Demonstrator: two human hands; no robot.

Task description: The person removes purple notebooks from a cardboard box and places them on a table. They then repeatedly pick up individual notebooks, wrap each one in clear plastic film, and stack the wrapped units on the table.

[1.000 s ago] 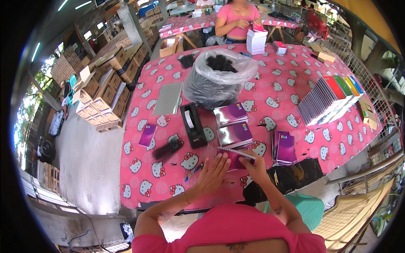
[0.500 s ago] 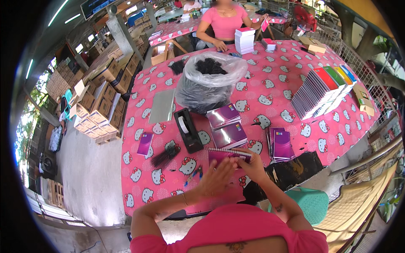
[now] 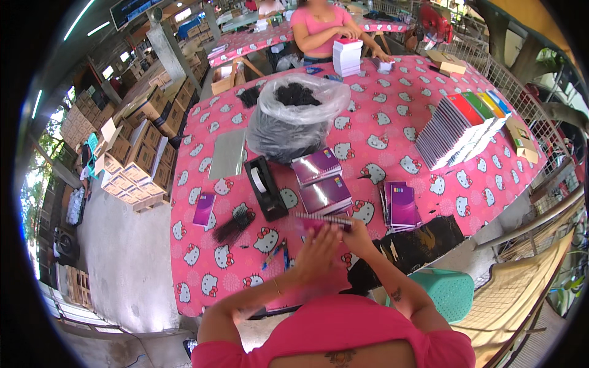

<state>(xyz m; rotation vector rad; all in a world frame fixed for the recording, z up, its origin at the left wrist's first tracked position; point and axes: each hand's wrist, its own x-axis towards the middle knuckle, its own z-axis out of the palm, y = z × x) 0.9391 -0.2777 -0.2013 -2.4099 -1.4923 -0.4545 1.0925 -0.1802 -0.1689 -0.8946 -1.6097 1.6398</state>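
Observation:
A purple spiral notebook (image 3: 308,225) is held low over the near side of the table, its coil along the far edge. My right hand (image 3: 357,238) grips it at the right end. My left hand (image 3: 318,253) lies across its cover, fingers stretched out together and slightly blurred; the hands hide much of the notebook. Just beyond are two stacks of purple notebooks (image 3: 324,195), side by side front to back. More purple notebooks (image 3: 405,205) lie fanned to the right. A black tape dispenser (image 3: 265,190) stands to the left.
Black binding coils (image 3: 234,226), pens (image 3: 276,254) and a purple cover (image 3: 204,209) lie at left. A plastic bag of black coils (image 3: 288,119) stands mid-table. Coloured notebooks (image 3: 457,132) are stacked at right. Across the table, a person (image 3: 319,37) handles a white stack. A green stool (image 3: 445,294) is at near right.
My left hand has shifted slightly over the notebook, which tilts a little more. The person opposite has lowered a pink-covered booklet and moved the other hand up beside the tall stack. My view has shifted slightly.

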